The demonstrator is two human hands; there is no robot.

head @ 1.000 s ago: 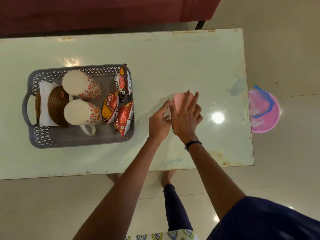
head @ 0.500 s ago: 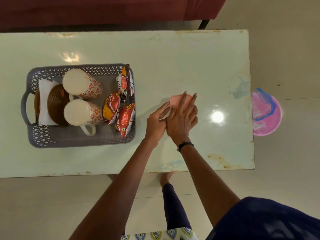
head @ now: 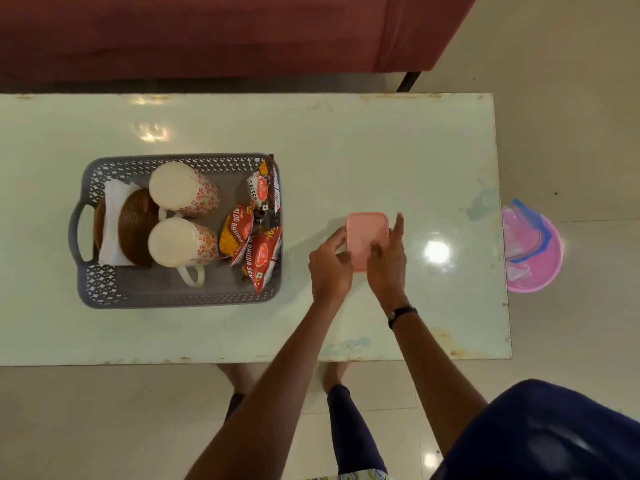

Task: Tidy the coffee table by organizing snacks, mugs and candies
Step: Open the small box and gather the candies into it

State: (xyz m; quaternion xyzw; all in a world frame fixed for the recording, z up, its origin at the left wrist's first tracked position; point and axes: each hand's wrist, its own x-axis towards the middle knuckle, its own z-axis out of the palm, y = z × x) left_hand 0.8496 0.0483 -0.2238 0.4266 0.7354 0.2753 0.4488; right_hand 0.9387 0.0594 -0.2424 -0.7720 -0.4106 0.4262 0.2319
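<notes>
A small pink lidded box (head: 366, 235) sits on the pale coffee table (head: 346, 150), right of centre. My left hand (head: 330, 268) grips its left side with curled fingers. My right hand (head: 388, 263) holds its right side, thumb on the lid and fingers along the edge. To the left stands a grey perforated basket (head: 104, 285) with two floral mugs (head: 183, 194) (head: 181, 244) upside down, red snack packets (head: 258, 233) at its right end, and brown woven coasters (head: 133, 226) on a white napkin at its left end.
A pink plastic bowl (head: 531, 247) with wrappers lies on the floor beyond the table's right edge. A dark red sofa (head: 207, 32) runs along the far side. My legs and feet show below the near edge.
My right hand was lying over the pink box; it has shifted to the box's right side, uncovering the lid. My left hand closed on the left side. The view moved back.
</notes>
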